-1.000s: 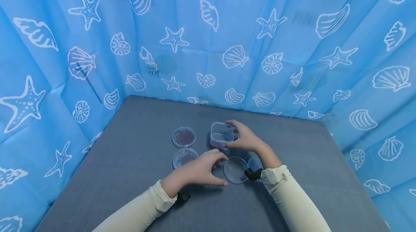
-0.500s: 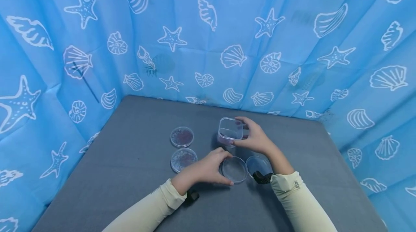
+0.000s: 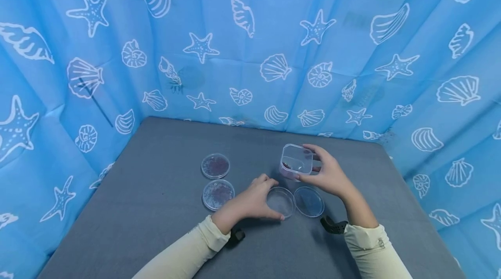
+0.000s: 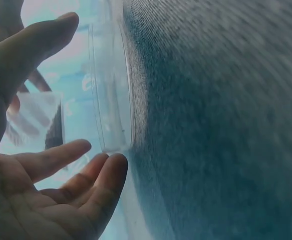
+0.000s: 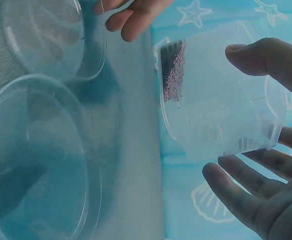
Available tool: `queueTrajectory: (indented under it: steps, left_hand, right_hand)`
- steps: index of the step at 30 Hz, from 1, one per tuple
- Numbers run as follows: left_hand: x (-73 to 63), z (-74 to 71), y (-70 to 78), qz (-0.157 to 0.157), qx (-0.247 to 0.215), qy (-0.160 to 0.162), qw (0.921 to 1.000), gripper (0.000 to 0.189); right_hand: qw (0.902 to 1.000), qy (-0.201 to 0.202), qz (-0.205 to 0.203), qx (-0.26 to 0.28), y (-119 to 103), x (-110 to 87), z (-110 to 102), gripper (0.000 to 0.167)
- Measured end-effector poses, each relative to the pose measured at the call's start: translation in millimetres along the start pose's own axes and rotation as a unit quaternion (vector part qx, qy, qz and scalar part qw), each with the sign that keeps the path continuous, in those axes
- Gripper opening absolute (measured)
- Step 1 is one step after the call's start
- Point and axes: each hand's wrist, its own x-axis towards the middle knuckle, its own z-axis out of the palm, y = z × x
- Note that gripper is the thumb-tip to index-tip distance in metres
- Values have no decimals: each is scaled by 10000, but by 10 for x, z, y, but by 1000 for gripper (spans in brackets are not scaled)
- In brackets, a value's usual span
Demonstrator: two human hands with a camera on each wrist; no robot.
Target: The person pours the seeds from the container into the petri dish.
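Observation:
My right hand (image 3: pixel 326 174) grips a clear square plastic container (image 3: pixel 299 159) by its sides, held tilted above the table. Small dark reddish grains (image 5: pixel 173 75) lie gathered along one inner side of it in the right wrist view. My left hand (image 3: pixel 254 200) is spread around the left side of a clear petri dish (image 3: pixel 281 204) on the table, fingertips and thumb right at its rim. That dish shows no grains. Close on its right lies another clear round dish or lid (image 3: pixel 309 202).
Two round petri dishes, a far one (image 3: pixel 215 166) and a nearer one (image 3: pixel 218 194), stand left of my left hand, with reddish contents under speckled lids. The grey table (image 3: pixel 164 227) is bordered by a blue curtain (image 3: pixel 235 74) with shell prints.
My right hand has moved right with the square container, from behind the hands to above the clear round pieces. My left hand has shifted right to the petri dish.

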Motion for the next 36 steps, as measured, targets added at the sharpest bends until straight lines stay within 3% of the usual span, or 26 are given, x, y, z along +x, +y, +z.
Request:
queueTrajectory:
  steps: [9, 18, 26, 36]
  left_hand:
    - [21, 26, 50, -178, 503, -100, 9985, 98]
    - [17, -8, -1, -251, 347, -165, 9989, 95]
    - [-11, -117, -33, -390, 420, -275, 9980, 93]
    - [-56, -334, -170, -280, 461, -206, 9983, 84]
  right_hand:
    - [9982, 369, -180, -440, 37, -184, 18, 90]
    - [9944, 466, -460, -824, -23, -268, 112, 94]
    - [9842, 528, -816, -1482, -110, -306, 208, 97]
    - [9667, 558, -1370, -2088, -149, -287, 398, 96]
